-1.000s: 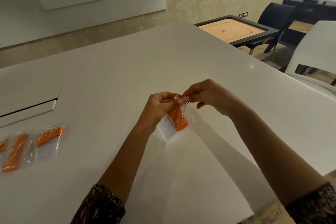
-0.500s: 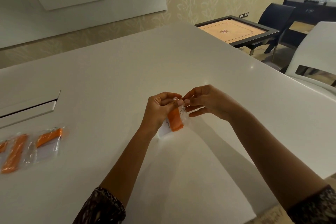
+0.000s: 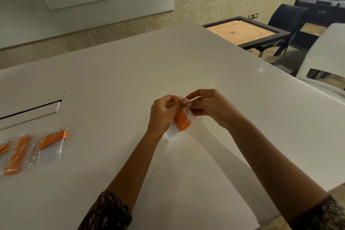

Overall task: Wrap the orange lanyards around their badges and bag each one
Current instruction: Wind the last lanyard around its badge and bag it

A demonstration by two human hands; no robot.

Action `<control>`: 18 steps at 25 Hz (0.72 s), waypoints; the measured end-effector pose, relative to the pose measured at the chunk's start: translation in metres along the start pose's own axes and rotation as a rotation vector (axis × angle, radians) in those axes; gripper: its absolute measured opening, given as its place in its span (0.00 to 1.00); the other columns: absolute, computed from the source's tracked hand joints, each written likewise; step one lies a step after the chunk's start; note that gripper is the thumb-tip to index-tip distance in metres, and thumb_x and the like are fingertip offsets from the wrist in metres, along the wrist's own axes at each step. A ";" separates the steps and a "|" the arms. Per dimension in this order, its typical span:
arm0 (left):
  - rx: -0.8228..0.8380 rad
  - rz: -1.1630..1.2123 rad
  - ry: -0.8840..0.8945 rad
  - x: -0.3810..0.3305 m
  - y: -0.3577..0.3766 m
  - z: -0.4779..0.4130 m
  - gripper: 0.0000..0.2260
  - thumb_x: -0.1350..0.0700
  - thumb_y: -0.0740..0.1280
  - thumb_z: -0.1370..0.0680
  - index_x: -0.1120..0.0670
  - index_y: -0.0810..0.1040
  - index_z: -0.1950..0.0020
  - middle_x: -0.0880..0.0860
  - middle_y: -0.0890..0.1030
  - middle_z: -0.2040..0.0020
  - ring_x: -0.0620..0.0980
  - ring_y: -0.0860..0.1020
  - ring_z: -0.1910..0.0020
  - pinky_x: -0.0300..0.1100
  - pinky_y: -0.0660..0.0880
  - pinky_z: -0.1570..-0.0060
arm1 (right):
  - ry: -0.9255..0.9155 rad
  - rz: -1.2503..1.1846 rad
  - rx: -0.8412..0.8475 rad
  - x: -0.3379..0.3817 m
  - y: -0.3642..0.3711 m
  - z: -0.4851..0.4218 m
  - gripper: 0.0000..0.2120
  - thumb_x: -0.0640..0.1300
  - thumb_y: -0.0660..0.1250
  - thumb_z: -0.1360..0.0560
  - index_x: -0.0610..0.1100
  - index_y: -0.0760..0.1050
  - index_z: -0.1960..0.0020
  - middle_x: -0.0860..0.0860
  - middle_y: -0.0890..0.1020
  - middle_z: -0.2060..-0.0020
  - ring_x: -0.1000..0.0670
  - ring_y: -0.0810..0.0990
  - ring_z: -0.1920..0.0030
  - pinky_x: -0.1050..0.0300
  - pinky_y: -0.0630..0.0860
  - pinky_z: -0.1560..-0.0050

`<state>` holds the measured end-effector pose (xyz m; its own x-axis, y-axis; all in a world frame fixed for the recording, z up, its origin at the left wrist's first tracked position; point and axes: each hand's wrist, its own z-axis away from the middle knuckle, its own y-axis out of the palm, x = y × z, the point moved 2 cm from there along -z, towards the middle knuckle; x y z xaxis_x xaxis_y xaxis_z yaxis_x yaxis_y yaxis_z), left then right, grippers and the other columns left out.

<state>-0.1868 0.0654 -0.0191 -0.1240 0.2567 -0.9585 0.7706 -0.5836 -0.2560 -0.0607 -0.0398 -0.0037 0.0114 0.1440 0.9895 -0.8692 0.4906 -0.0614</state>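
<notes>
A badge wrapped in an orange lanyard (image 3: 181,121) sits inside a clear plastic bag, held just above the middle of the white table (image 3: 130,73). My left hand (image 3: 164,112) grips the bag's upper left side, thumb over the top of the lanyard. My right hand (image 3: 207,105) pinches the bag's top edge from the right. The white badge card shows below the lanyard. At the table's left edge lie several bagged badges with orange lanyards (image 3: 51,141).
A recessed slot with a raised flap (image 3: 37,107) lies in the table at the left. Beyond the table's right edge stand a carrom board table (image 3: 246,32), a white chair (image 3: 328,58) and dark chairs.
Both hands and the bagged badge have sunk slightly toward the table. The right fingers have shifted along the bag's top edge. The bagged badges at the left have not moved.
</notes>
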 end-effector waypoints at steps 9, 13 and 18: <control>-0.090 0.064 -0.111 -0.001 -0.001 -0.002 0.05 0.51 0.74 0.27 0.51 0.81 0.56 0.44 0.84 0.61 0.43 0.82 0.58 0.33 0.77 0.58 | 0.140 0.057 0.169 0.001 0.003 0.004 0.13 0.48 0.68 0.24 0.40 0.81 0.45 0.43 0.84 0.50 0.45 0.83 0.52 0.51 0.82 0.53; -0.173 0.079 -0.139 -0.001 0.004 -0.001 0.08 0.51 0.75 0.29 0.52 0.83 0.54 0.46 0.83 0.58 0.44 0.80 0.57 0.34 0.74 0.60 | 0.030 0.349 0.067 0.007 0.003 -0.002 0.08 0.41 0.72 0.27 0.40 0.83 0.48 0.43 0.85 0.55 0.43 0.84 0.51 0.49 0.82 0.48; -0.215 0.113 -0.178 -0.003 0.007 -0.002 0.08 0.51 0.76 0.29 0.51 0.82 0.54 0.44 0.83 0.58 0.44 0.79 0.56 0.36 0.73 0.60 | 0.015 0.593 0.031 0.015 0.002 -0.006 0.17 0.53 0.71 0.27 0.39 0.81 0.60 0.44 0.85 0.63 0.47 0.85 0.61 0.59 0.80 0.61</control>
<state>-0.1800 0.0622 -0.0175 -0.1226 0.0491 -0.9912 0.8982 -0.4194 -0.1319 -0.0592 -0.0318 0.0099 -0.4735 0.3982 0.7856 -0.7433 0.2979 -0.5990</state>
